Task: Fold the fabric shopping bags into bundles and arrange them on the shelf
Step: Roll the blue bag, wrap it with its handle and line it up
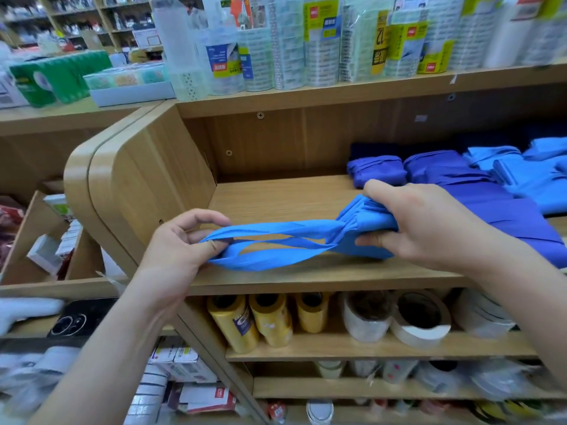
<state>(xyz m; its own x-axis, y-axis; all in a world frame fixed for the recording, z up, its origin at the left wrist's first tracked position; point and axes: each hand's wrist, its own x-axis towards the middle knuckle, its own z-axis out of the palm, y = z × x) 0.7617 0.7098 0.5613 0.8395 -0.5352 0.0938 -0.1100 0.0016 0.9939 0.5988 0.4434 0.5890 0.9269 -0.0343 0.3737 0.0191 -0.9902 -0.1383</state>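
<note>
A light blue fabric bag (365, 233) is gathered into a folded bundle just above the wooden shelf board (276, 197). My right hand (423, 222) grips the bundled body from the right. My left hand (181, 240) pinches the ends of its two long handles (276, 237), which stretch taut to the left. Behind my right hand lie folded dark blue bundles (377, 170) and a flat dark blue bag (506, 216). Light blue folded bags (521, 170) are stacked at the far right.
A rounded wooden side panel (129, 185) closes the shelf on the left. Tape packs (306, 41) stand on the shelf above. Yellow rolls (254, 320) and white tape rolls (420, 317) lie on the shelf below. A phone (79, 317) rests at the lower left.
</note>
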